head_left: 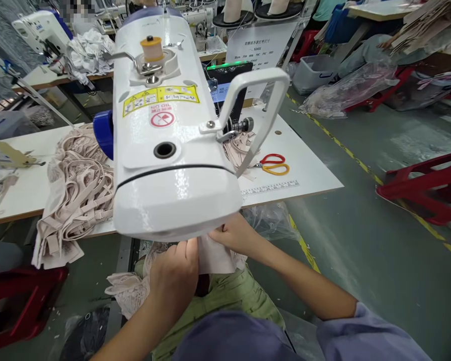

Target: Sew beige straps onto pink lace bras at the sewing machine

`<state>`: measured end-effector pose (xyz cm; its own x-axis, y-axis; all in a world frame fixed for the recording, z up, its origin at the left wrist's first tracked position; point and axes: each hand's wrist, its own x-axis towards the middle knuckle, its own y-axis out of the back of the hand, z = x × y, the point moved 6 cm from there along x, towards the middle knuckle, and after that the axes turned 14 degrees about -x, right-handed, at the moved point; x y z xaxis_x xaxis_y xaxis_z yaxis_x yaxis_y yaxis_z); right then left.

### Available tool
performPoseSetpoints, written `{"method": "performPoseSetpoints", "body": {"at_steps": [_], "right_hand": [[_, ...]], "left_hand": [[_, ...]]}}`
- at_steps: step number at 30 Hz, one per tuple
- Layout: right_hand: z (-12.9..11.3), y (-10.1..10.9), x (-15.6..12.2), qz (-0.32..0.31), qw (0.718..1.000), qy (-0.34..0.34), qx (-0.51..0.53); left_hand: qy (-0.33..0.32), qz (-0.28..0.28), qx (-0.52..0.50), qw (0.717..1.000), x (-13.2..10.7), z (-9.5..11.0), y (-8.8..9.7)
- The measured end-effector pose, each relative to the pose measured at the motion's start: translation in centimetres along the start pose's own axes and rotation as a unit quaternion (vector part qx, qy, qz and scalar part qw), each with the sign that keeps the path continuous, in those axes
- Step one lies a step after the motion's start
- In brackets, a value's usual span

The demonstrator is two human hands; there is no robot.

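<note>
Two hands, both at the near edge of the table (311, 173), just below the front end of the white sewing machine (165, 130).

1. Left hand (175, 273): fingers curled shut on the left side of a pale fabric piece (215, 256), knuckles up.
2. Right hand (236, 234): fingers closed in a pinch on the upper right edge of the same piece; the fingertips are partly hidden under the machine head.
3. Pale fabric piece: held between the two hands, over the lap in green trousers (229, 296), just off the table's near edge. Its top runs out of sight under the machine.
4. Lace trim (126, 293): hangs beside the left wrist, below the table edge.
5. Sewing machine: fills the middle of the table. On its top sit a yellow bobbin (152, 48), a yellow warning label (161, 99) and a round oil port (164, 149); a blue handwheel (103, 133) shows on its left side.
6. Heap of beige straps (78, 188): left of the machine, spilling over the near edge.
7. Scissors (273, 164), red and yellow handles: right of the machine, near a printed ruler (270, 189) along the near right edge.
8. Clear plastic bag (271, 220): under the right corner, beside the right forearm.
9. Red stool (426, 188): on the floor, well right of the table, past a yellow floor line (346, 150).
</note>
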<state>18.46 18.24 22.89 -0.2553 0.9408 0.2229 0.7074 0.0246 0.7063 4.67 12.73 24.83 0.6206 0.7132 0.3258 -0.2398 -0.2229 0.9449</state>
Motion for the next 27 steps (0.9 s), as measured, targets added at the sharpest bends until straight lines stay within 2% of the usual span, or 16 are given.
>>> {"method": "performPoseSetpoints", "body": {"at_steps": [16, 21, 27], "right_hand": [[0.85, -0.27, 1.13, -0.012, 0.998, 0.012, 0.059], [0.90, -0.10, 1.08, -0.002, 0.996, -0.008, 0.084], [0.85, 0.27, 0.79, 0.008, 0.998, 0.015, 0.062]], "left_hand": [[0.027, 0.002, 0.013, 1.000, -0.72, -0.16, -0.57], [0.021, 0.012, 0.002, 1.000, -0.76, -0.23, -0.44], [0.020, 0.017, 0.012, 1.000, -0.35, -0.13, -0.38]]}}
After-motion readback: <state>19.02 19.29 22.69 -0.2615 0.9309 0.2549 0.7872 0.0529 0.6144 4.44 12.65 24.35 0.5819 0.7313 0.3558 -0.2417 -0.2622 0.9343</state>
